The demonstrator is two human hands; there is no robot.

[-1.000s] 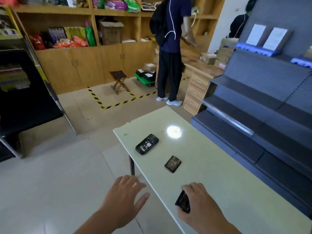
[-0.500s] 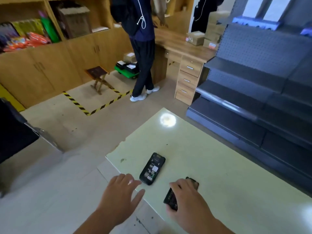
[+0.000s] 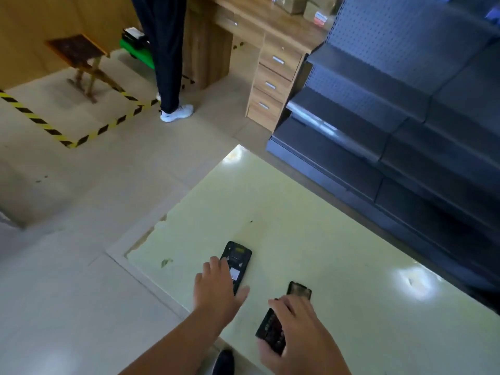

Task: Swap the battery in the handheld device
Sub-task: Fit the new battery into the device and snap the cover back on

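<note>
I see a pale green table (image 3: 311, 212), a black handheld device (image 3: 238, 259) with a white sticker, yellow-and-black striped floor tape (image 3: 40, 123) at upper left, and dark grey shelving (image 3: 405, 104) at right.

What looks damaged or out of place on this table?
The table surface is chipped along its left edge, exposing darker material, with a small scuff nearby. The handheld device lies face down.

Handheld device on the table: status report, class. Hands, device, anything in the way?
Left hand open, fingers on the handheld device. Right hand gripping a black battery. Second black piece flat on the table, beside the right fingertips. Nothing blocking.
</note>
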